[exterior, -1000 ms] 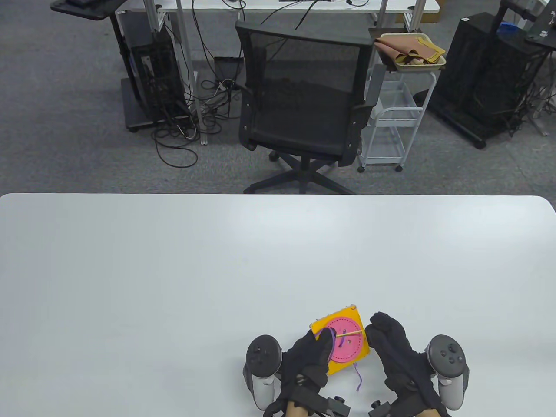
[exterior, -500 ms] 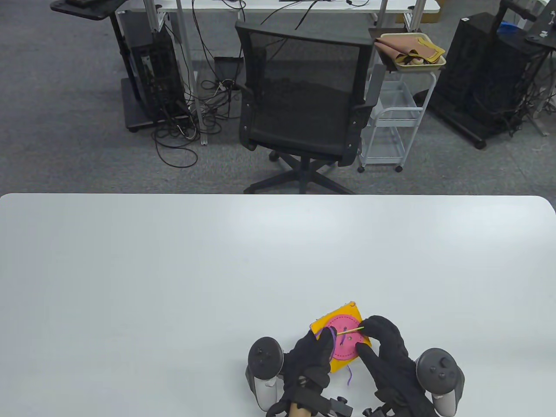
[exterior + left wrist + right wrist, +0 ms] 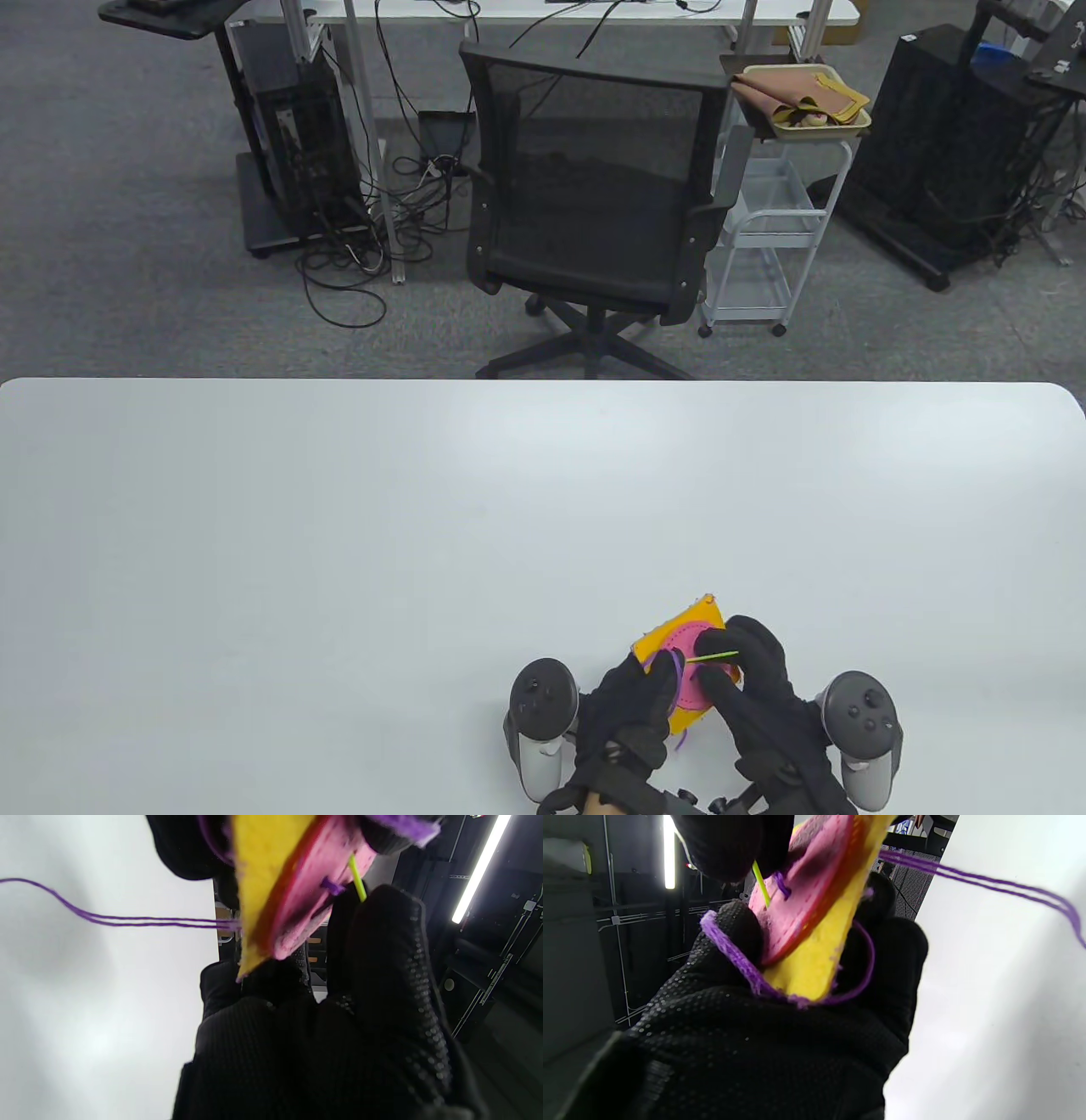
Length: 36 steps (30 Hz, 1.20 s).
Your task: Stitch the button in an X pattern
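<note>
Yellow felt square (image 3: 694, 628) with pink felt button (image 3: 691, 679) on top, purple thread (image 3: 127, 918) through holes, at lower centre of table view, lifted and tilted off white table (image 3: 339, 552). Left hand (image 3: 632, 713) grips felt's left edge. Right hand (image 3: 755, 679) pinches green needle (image 3: 713, 656); needle lies nearly horizontal, tip toward left, over button.

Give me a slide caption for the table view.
Both gloved hands hold a yellow felt square with pink button; needle crosses it.
</note>
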### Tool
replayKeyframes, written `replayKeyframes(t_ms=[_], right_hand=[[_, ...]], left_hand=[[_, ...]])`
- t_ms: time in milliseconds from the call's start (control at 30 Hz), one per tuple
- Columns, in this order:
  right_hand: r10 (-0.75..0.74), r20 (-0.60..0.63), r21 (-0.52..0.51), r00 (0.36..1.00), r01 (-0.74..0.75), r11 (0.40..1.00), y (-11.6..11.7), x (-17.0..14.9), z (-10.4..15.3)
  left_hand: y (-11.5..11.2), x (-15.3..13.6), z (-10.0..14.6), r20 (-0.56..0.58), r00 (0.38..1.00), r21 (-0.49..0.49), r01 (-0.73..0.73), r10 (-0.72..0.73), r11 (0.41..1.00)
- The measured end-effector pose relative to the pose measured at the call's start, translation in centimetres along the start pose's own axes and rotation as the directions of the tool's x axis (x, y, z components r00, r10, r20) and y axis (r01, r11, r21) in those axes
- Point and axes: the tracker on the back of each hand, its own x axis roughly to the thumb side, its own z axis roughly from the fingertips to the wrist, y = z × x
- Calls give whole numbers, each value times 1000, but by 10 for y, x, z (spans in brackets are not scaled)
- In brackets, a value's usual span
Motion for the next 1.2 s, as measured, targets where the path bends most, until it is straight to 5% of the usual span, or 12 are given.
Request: replayKeyframes(t_ms=[167,800,1100,1200], right_hand=[[-33,-28,-62,999,31,998,-5,-3,-2],[-107,-64,-9,992,107,994,-24,-8,-9],[-87,-54,-21,995,86,996,-34,-6,-10],[-23,-34,22,999,24,999,-29,-3,-10]], left_hand=[[-5,0,-1,-18,1000,-36,-3,2,999],[8,3,-3,-60,997,-169,-59,49,984],[37,11,5,-10,999,5,-35,36,999],[35,10,5,-15,998,-8,-55,55,998]])
